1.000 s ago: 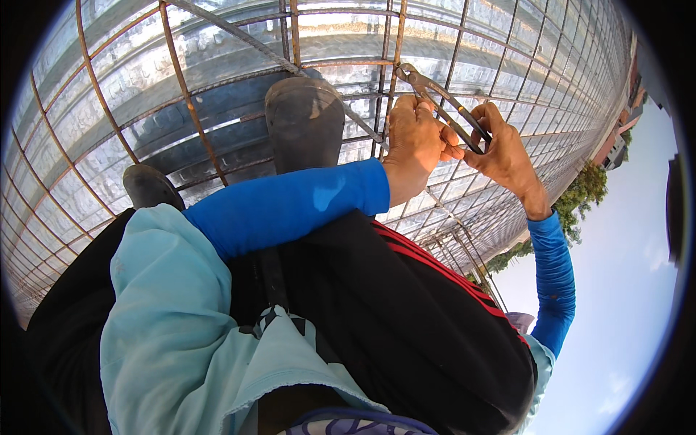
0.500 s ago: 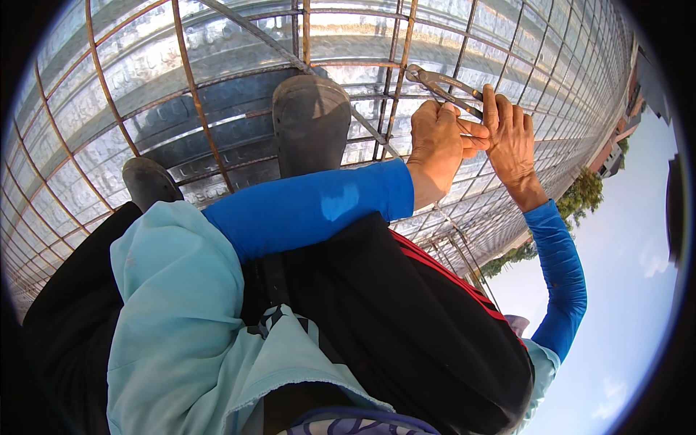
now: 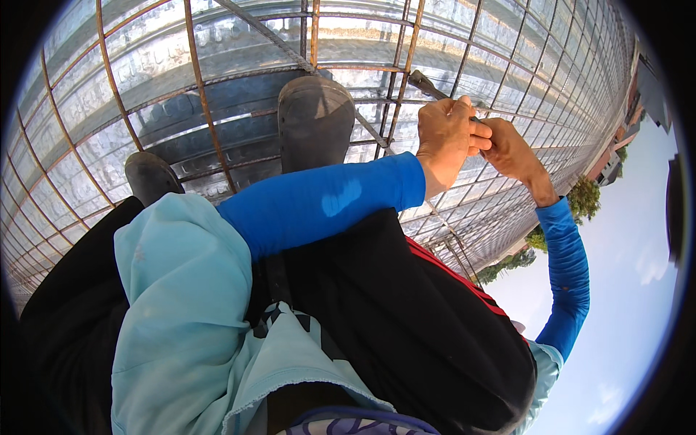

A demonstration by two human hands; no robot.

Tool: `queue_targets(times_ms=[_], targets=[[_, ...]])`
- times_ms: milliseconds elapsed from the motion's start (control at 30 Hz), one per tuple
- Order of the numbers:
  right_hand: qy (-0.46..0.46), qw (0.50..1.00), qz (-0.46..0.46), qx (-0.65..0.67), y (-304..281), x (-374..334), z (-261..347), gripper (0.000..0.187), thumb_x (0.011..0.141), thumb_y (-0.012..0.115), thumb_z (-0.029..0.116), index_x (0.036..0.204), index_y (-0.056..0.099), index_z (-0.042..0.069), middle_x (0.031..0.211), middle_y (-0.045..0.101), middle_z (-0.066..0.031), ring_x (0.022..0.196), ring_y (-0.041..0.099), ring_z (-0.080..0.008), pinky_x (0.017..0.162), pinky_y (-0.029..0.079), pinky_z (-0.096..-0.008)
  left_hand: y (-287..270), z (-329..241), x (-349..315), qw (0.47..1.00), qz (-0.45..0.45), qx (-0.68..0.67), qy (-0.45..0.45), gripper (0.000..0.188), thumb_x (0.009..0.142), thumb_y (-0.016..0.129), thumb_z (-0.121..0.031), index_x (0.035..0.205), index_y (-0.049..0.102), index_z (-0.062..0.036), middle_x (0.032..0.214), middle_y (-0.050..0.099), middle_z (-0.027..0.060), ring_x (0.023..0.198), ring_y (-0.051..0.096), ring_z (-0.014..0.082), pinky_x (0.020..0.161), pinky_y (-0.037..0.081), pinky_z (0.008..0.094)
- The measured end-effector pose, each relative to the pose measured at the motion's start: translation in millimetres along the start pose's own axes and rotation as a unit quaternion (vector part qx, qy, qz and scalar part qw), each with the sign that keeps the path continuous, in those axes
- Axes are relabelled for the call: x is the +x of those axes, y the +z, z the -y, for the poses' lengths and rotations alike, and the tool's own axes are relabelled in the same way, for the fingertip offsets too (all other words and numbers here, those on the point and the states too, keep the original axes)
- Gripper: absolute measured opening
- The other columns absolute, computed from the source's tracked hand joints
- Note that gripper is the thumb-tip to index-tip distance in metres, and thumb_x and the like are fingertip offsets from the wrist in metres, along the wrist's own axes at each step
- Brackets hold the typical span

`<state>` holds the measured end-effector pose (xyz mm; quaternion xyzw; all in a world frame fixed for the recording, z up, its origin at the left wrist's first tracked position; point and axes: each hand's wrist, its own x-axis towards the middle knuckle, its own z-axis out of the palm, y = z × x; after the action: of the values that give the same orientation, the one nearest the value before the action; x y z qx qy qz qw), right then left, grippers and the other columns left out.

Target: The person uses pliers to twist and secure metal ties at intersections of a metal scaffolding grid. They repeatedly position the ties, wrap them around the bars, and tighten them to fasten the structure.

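Observation:
A pair of steel pincers (image 3: 429, 86) points up and left, its jaws at a crossing of the rusty rebar mesh (image 3: 410, 45). My right hand (image 3: 512, 151) is closed around the handle end, most of which is hidden behind the hands. My left hand (image 3: 445, 136) lies against the right one, its fingers curled over in front of the handles. What the left fingers hold, if anything, is hidden.
Ribbed, shiny metal decking (image 3: 246, 47) lies beneath the mesh. A diagonal bar (image 3: 272, 36) crosses it near my dark shoe (image 3: 315, 116); the other shoe (image 3: 151, 177) rests farther left. Trees (image 3: 583, 197) and buildings stand beyond the deck's right edge.
The pincers' handles, spread apart before, have come together. My right hand has gone from extended fingers to a closed grip. My left hand has shifted slightly right.

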<state>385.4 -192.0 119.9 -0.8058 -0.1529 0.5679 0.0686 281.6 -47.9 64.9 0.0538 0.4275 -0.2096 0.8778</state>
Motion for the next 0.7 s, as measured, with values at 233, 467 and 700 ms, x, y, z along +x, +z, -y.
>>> queue_targets(times_ms=[233,467,700], targets=[[0.254,0.887,0.191,0.335,-1,1,16,0.054,0.1,0.063,0.057,0.083,0.063,0.006,0.057,0.046,0.0034,0.044,0.042,-0.0091,0.039,0.036,-0.0278,-35,7,-6,0.982,-0.098,0.156,-0.036,0.049,0.103,0.061,-0.042,0.117,0.054,0.0041,0.084,0.066,0.0137,0.057,0.071,0.0216,0.045,0.053,0.029],[0.207,0.922,0.129,0.3,7,-2,18,0.04,0.086,0.086,0.032,0.091,0.061,0.0,0.066,0.065,-0.0064,0.043,0.06,-0.0119,0.037,0.047,-0.0251,-45,22,31,0.994,-0.062,0.092,-0.004,0.05,0.096,0.07,-0.053,0.105,0.062,-0.0042,0.083,0.061,0.0066,0.052,0.059,0.0134,0.045,0.051,0.0283],[0.04,0.938,-0.211,-0.271,47,-23,16,0.042,0.082,0.082,0.015,0.112,0.057,0.002,0.086,0.066,-0.0116,0.077,0.07,-0.0271,0.064,0.059,-0.0395,-35,25,38,0.994,-0.071,0.081,0.01,0.047,0.098,0.069,-0.048,0.097,0.061,-0.0024,0.081,0.061,0.008,0.057,0.064,0.0159,0.045,0.051,0.0282]])
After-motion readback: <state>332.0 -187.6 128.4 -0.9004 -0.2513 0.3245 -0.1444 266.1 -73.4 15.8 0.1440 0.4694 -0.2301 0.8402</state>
